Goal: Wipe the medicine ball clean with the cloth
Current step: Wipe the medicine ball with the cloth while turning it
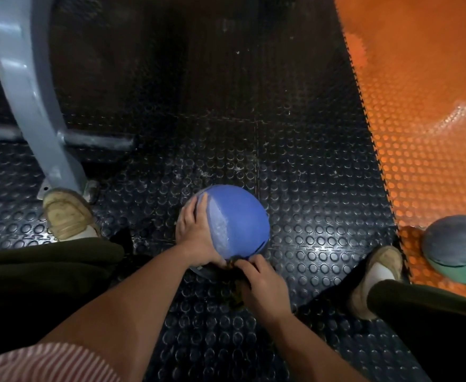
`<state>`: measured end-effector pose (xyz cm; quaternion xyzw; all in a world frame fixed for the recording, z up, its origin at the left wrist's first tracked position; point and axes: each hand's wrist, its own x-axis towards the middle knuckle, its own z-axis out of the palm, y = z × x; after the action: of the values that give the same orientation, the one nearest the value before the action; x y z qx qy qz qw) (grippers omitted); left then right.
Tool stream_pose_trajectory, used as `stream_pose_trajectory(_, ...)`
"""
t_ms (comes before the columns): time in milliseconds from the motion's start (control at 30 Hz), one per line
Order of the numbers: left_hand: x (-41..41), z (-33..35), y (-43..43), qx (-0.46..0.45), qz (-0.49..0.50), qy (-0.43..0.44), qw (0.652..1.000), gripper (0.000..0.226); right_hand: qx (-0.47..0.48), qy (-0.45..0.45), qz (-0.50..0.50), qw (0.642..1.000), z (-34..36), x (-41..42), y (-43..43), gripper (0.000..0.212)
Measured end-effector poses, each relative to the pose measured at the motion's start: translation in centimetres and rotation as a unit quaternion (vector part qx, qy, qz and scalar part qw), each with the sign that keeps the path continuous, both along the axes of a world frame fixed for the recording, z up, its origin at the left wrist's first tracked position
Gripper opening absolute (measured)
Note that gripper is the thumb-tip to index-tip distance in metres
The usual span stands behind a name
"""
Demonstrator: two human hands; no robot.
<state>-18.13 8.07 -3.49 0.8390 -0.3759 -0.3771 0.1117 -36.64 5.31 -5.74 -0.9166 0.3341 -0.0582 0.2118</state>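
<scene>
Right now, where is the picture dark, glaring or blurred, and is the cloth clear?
Head view: the far floor is dark; the orange mat is blurred with glare; the medicine ball is sharp; the cloth by the right hand is dim, barely readable.

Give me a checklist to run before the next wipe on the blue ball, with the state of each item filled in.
1. Ball steadied: left hand is spread on the left side of the blue ball. Ok.
2. Cloth in hand: right hand is curled on a dark cloth at the ball's near lower edge. Ok.
3. Cloth touching the ball: the contact is hidden behind the hands. Cannot tell.
4. Surface clean: a pale dusty band runs down the ball beside the left hand's fingers. Not ok.
5. Room to turn the ball: the grey-green ball lies well apart on the right. Ok.
</scene>
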Motion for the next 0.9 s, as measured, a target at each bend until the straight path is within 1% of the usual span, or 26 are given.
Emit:
stream_pose_trajectory(67, 0.0, -0.1, 0.3, 0.002, -0.007, -0.006, 1.000, 0.155, 0.002, -0.005, -0.002, 1.000, 0.4, -0.4, 0.2, 0.033)
stream_pose_trajectory(100, 0.1, -0.1, 0.3, 0.006, -0.013, -0.008, 1.000, 0.153, 0.006, -0.024, -0.015, 1.000, 1.0, 0.0, 0.0, 0.030)
stream_pose_trajectory(167, 0.0, -0.3, 0.4, 0.014, -0.016, -0.009, 1.000, 0.144, -0.002, -0.067, -0.045, 0.997, 2.9, 2.4, -1.2, 0.027)
stream_pose_trajectory(200, -0.2, -0.4, 0.4, 0.022, -0.018, -0.010, 1.000, 0.139, -0.002, -0.072, -0.056, 0.996, 3.9, 4.1, -2.0, 0.026)
stream_pose_trajectory(233, -0.4, -0.3, 0.6, 0.032, -0.026, -0.011, 0.999, 0.136, -0.002, -0.064, -0.065, 0.996, 4.9, 5.8, -3.0, 0.026)
stream_pose_trajectory(300, -0.9, -0.3, 0.8, 0.041, -0.043, -0.015, 0.998, 0.134, -0.001, -0.016, -0.065, 0.998, 5.6, 8.5, -4.7, 0.027)
stream_pose_trajectory(367, -1.1, -0.3, 0.9, 0.037, -0.031, -0.003, 0.999, 0.131, 0.000, 0.027, -0.051, 0.998, 5.1, 9.3, -4.9, 0.030)
stream_pose_trajectory(500, -0.4, -0.3, 0.6, 0.016, -0.007, 0.012, 1.000, 0.127, 0.030, -0.014, -0.050, 0.998, 3.5, 6.2, -2.4, 0.031)
stream_pose_trajectory(567, 0.1, -0.1, 0.4, 0.016, -0.007, 0.021, 1.000, 0.131, 0.030, -0.024, -0.043, 0.998, 2.4, 3.8, -0.6, 0.032)
stream_pose_trajectory(633, 0.3, -0.1, 0.2, 0.016, -0.020, 0.017, 1.000, 0.143, 0.042, 0.012, -0.018, 0.999, 1.6, 1.6, 0.9, 0.035)
stream_pose_trajectory(700, 0.4, -0.2, 0.1, 0.016, -0.032, 0.006, 0.999, 0.150, 0.055, 0.030, -0.019, 0.998, 1.7, 0.5, 1.5, 0.033)
stream_pose_trajectory(767, 0.2, -0.3, 0.0, 0.020, -0.029, 0.004, 0.999, 0.146, 0.038, 0.006, -0.046, 0.998, 2.3, 1.4, 0.5, 0.030)
stream_pose_trajectory(833, 0.1, -0.5, -0.1, 0.019, -0.016, 0.008, 1.000, 0.136, 0.018, -0.014, -0.080, 0.997, 3.9, 3.9, -1.4, 0.028)
stream_pose_trajectory(900, 0.1, -0.6, -0.2, 0.023, -0.010, 0.006, 1.000, 0.130, 0.009, -0.002, -0.098, 0.995, 5.0, 7.4, -4.0, 0.031)
